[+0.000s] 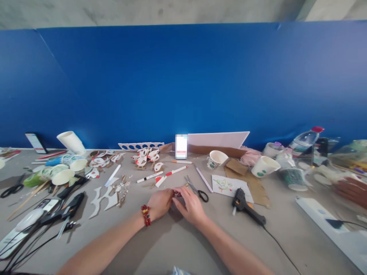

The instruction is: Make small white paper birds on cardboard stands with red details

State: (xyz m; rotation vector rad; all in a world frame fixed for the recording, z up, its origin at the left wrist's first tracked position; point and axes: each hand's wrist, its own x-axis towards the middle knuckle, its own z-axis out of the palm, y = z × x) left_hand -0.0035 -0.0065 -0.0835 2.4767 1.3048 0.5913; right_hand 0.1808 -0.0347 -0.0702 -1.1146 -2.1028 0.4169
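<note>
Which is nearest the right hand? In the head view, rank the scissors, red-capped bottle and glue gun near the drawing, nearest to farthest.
From the right hand:
1. Scissors, just beyond it, slightly right.
2. Glue gun, farther right.
3. Red-capped bottle, far right, near the blue wall.

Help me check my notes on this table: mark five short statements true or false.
1. The left hand has a bracelet at its wrist. True.
2. The hands are wide apart. False: the right hand is close to the left.
3. The bottle's cap is blue. False: the bottle has a red cap.
4. A glue gun overlaps the drawing. True.
5. The drawing lies left of the hands. False: it lies to their right.
</note>
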